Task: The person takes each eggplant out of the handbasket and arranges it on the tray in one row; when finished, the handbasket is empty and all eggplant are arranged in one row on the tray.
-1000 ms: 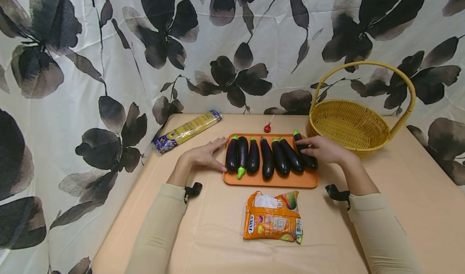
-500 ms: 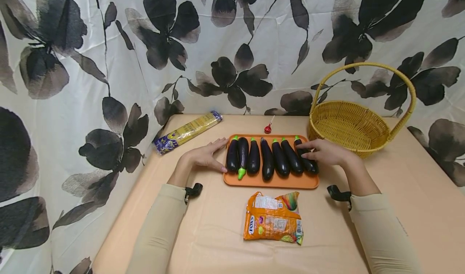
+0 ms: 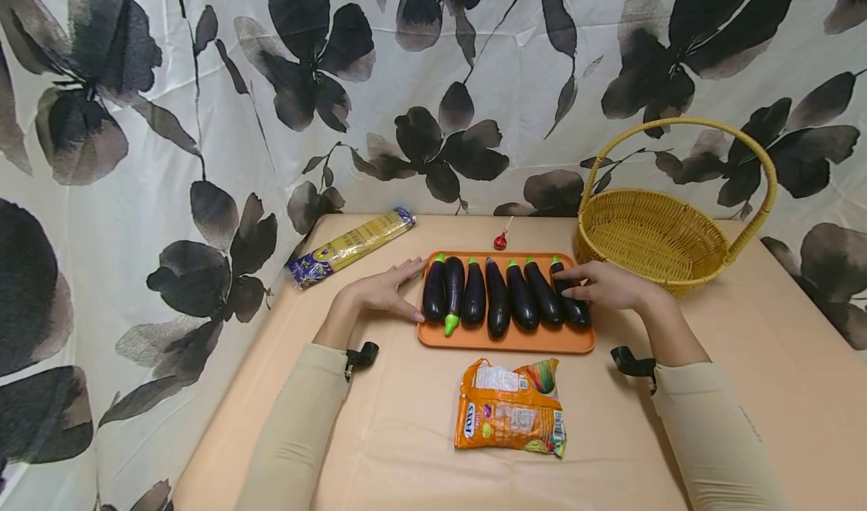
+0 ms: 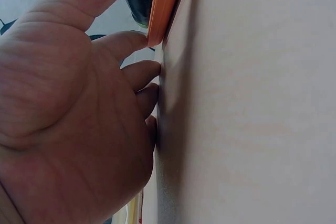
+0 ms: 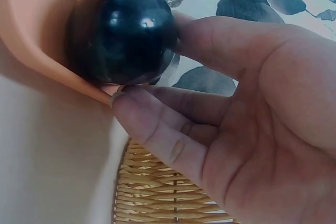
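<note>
An orange tray point(image 3: 460, 340) bears a row of several dark purple eggplants point(image 3: 497, 308), stems mostly at the far end; one near the left has its green stem toward me. My left hand point(image 3: 382, 293) lies along the tray's left side, thumb and fingers spread and fairly straight at its edge. At the right end, my right hand point(image 3: 603, 285) holds the last eggplant point(image 3: 575, 313) between thumb and fingers. In the right wrist view its rounded end point(image 5: 123, 32) sits in the tray, the thumb touching one side and fingertips by the tray's rim.
A yellow wicker basket point(image 3: 650, 229) with a tall handle stands behind my right hand. A long yellow-and-blue packet point(image 3: 352, 246) lies back left. Beyond the tray is a red lollipop point(image 3: 500, 241); in front lies an orange candy bag point(image 3: 511, 407). Floral cloth hangs behind.
The rightmost eggplant has come toward me, so its stem now lines up with the others inside the tray. Its neighbours shifted slightly left. My left hand stayed at the tray's edge.
</note>
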`<action>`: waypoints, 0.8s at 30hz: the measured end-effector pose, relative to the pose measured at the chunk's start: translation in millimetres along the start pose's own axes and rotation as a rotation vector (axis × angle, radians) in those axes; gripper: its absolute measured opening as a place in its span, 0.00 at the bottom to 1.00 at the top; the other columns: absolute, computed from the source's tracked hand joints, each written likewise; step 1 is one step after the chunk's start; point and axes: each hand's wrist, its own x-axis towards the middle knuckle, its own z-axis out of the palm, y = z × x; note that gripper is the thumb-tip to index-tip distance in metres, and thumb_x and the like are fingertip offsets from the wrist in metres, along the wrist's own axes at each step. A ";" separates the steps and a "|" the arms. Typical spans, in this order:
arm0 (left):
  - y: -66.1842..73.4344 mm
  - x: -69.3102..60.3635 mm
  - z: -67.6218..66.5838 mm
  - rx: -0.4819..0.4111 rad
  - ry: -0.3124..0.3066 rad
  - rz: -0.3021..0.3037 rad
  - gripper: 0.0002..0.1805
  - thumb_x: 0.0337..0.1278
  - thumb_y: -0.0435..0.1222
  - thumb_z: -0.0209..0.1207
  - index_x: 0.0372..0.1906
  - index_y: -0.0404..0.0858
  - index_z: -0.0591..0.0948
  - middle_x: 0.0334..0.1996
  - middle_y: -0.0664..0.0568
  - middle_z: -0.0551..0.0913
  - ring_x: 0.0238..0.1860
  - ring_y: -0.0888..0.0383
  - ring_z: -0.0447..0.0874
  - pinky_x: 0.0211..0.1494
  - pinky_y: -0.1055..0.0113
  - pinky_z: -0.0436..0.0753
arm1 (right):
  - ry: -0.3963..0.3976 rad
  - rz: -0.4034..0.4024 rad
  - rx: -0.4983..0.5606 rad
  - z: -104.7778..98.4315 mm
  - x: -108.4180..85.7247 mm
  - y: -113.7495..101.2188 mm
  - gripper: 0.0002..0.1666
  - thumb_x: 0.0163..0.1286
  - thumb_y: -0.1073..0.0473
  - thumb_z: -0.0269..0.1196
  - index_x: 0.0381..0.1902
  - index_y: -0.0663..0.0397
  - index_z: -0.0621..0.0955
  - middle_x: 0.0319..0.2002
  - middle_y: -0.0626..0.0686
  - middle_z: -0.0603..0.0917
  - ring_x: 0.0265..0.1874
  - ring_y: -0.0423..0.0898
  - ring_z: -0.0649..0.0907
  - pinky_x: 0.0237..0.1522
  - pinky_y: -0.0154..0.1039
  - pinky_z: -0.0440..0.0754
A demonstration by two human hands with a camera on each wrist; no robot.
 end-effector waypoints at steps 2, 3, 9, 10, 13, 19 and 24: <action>-0.4 -0.2 -0.1 -0.003 0.000 -0.003 0.72 0.39 0.61 0.80 0.86 0.57 0.46 0.87 0.56 0.39 0.86 0.46 0.29 0.86 0.45 0.35 | 0.006 0.009 -0.005 -0.5 0.1 -0.4 0.28 0.78 0.56 0.63 0.71 0.61 0.77 0.55 0.60 0.83 0.37 0.46 0.81 0.41 0.40 0.78; -0.5 -0.3 -0.2 -0.005 0.000 -0.004 0.72 0.39 0.61 0.80 0.86 0.57 0.46 0.87 0.56 0.39 0.86 0.46 0.29 0.86 0.45 0.35 | 0.009 0.015 -0.009 -0.7 0.2 -0.5 0.29 0.78 0.55 0.63 0.71 0.60 0.77 0.54 0.59 0.83 0.37 0.47 0.81 0.41 0.40 0.78; -1.7 0.4 -0.2 0.001 0.002 0.006 0.72 0.39 0.61 0.80 0.86 0.55 0.46 0.87 0.54 0.39 0.86 0.46 0.30 0.86 0.44 0.35 | 0.056 0.028 -0.085 -1.5 -1.4 -6.4 0.32 0.77 0.48 0.64 0.72 0.57 0.77 0.60 0.64 0.83 0.46 0.52 0.80 0.48 0.47 0.78; -2.0 0.4 -0.3 0.004 0.001 0.009 0.72 0.40 0.61 0.80 0.86 0.55 0.46 0.87 0.53 0.39 0.86 0.46 0.30 0.86 0.44 0.35 | 0.070 0.021 -0.104 -1.6 -1.5 -7.7 0.32 0.77 0.48 0.64 0.72 0.57 0.77 0.62 0.65 0.83 0.48 0.52 0.79 0.50 0.48 0.78; -2.3 -0.2 -1.1 0.016 -0.003 0.013 0.72 0.39 0.61 0.80 0.86 0.55 0.46 0.87 0.53 0.39 0.86 0.46 0.30 0.86 0.44 0.36 | 0.110 0.008 -0.133 -1.8 -1.1 -11.8 0.33 0.77 0.49 0.64 0.73 0.60 0.75 0.51 0.66 0.86 0.41 0.51 0.81 0.44 0.48 0.80; -0.4 -3.3 -3.6 -0.042 0.000 -0.016 0.68 0.44 0.65 0.75 0.86 0.56 0.47 0.87 0.55 0.42 0.86 0.50 0.35 0.87 0.45 0.42 | 0.229 -0.041 -0.158 3.2 0.9 -20.3 0.33 0.79 0.48 0.61 0.75 0.57 0.73 0.60 0.63 0.83 0.52 0.60 0.83 0.54 0.58 0.83; 7.3 -2.6 -5.4 -0.117 0.140 0.016 0.60 0.55 0.69 0.65 0.86 0.53 0.50 0.85 0.54 0.52 0.85 0.51 0.49 0.86 0.48 0.52 | 0.312 -0.062 -0.155 12.4 6.7 -26.3 0.34 0.82 0.47 0.56 0.80 0.50 0.67 0.79 0.67 0.63 0.77 0.70 0.63 0.75 0.73 0.61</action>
